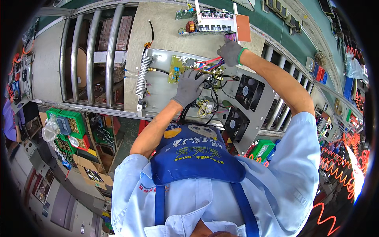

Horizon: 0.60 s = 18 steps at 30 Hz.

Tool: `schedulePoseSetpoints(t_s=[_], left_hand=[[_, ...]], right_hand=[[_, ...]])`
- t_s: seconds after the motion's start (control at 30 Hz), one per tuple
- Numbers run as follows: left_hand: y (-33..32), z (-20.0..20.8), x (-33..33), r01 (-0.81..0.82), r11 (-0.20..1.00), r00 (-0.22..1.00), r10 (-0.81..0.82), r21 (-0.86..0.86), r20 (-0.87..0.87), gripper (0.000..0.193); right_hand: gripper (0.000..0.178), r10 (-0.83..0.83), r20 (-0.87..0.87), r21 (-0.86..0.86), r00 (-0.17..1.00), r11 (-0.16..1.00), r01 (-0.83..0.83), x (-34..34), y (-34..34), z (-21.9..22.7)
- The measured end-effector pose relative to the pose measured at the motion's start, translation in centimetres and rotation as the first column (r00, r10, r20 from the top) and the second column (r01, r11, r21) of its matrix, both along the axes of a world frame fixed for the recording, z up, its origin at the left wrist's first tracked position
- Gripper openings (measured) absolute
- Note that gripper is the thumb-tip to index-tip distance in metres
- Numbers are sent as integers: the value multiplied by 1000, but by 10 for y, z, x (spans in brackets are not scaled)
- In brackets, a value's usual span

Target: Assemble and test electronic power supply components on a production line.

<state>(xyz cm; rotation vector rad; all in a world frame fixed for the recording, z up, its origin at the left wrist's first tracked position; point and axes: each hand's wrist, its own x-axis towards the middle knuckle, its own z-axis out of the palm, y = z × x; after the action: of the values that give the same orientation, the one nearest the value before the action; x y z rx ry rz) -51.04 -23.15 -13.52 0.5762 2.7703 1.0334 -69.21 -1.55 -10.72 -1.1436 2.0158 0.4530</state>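
My left hand (188,89), in a grey glove, lies over the near edge of a yellow-green circuit board (176,63). Its fingers are slightly spread, with the fingertips beside black cables (213,83). The board sits in an open grey metal chassis (160,89). My right hand (230,53), also gloved in grey with a green cuff, is closed around red, blue and purple wires (216,62). These run between the board and an upright module (215,21) with white plates and black components. Exactly where the right fingertips grip is hidden.
Two black fans (249,91) are fixed in the chassis's right panel. A coiled metal spring-like part (143,75) stands along its left side. Metal rollers (94,55) lie left of the beige work board (136,35). A green bin (75,120) with small parts is at lower left.
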Motion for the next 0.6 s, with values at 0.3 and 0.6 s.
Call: schedulePoseSetpoints(t_s=[0.3,0.6], left_hand=[[0,0,0,-2,1000,1000,2,6,-5,37],[19,15,-11,-80,983,990,98,-165,106,54]], right_hand=[[22,-420,-107,-19,901,907,421,-6,-19,-11],[31,-399,99,93,912,916,391,-12,-4,-19]])
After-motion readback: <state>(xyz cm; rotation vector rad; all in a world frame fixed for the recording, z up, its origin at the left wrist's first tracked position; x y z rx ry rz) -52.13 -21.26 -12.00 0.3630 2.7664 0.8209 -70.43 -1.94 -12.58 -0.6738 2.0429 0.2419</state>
